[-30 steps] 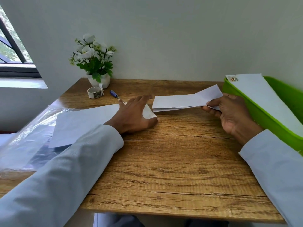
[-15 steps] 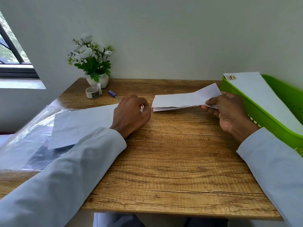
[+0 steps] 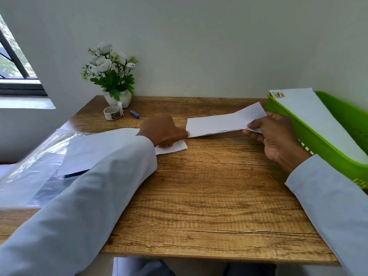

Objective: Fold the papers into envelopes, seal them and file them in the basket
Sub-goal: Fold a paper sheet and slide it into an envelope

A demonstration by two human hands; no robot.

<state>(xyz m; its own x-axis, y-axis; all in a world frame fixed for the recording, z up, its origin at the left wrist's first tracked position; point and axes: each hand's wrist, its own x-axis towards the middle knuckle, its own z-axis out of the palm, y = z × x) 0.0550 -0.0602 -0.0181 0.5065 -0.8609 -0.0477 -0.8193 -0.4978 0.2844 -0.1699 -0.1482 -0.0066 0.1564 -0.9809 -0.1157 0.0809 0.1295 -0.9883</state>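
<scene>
A folded white paper [image 3: 221, 124] is held just above the wooden table [image 3: 209, 192], its right end pinched by my right hand [image 3: 272, 136]. My left hand [image 3: 163, 130] sits at the paper's left end with fingers curled, resting on a flat white sheet [image 3: 95, 152] and gripping its corner. A green basket [image 3: 318, 144] stands at the right edge, with a white envelope [image 3: 318, 118] bearing a stamp lying in it.
A potted white flower [image 3: 111, 76] stands at the back left, with a tape roll [image 3: 112, 113] and a blue pen [image 3: 136, 115] beside it. A clear plastic sleeve [image 3: 29, 168] with papers lies on the left. The wall runs right behind the table.
My left hand curled its fingers from flat and slid right, gripping the flat sheet's corner beside the folded paper. My right hand kept its hold on the folded paper.
</scene>
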